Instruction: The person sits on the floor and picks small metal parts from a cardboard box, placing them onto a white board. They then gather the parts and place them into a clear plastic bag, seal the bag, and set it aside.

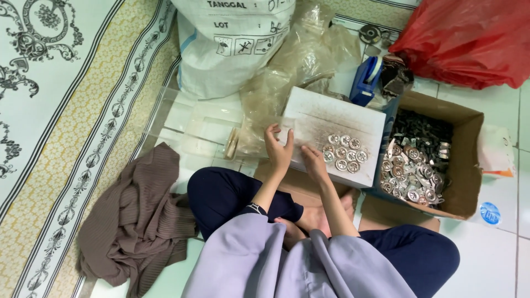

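Hands meet at the near left edge of a worn white board (331, 118) that lies across the person's lap. The left hand (277, 148) stands on edge, palm turned inward, fingers loosely curled and thumb up; it seems to pinch the mouth of a clear plastic bag (221, 135) that stretches away to the left, though the film is so transparent that the grip itself is hard to make out. The right hand (314, 161) lies flatter, fingers half open and pointing toward the left hand, its fingertips on the board's edge; whether it holds one of the small pieces, I cannot tell.

Both forearms come up from grey sleeves at the bottom of the view, the left bent at the elbow, the right reaching straight ahead over crossed legs in dark trousers.

Just right of the right hand, a cluster of round silver metal discs (345, 153) sits on the board. Beyond the board's right edge, an open cardboard box (469, 160) holds many more discs mixed with dark pieces. Farther out lie a brown cloth (138, 221) on the left, a white woven sack (232, 44) and crumpled clear plastic behind, a blue tape dispenser (365, 80), and a red plastic bag (469, 38), cut off by the frame's top right corner.
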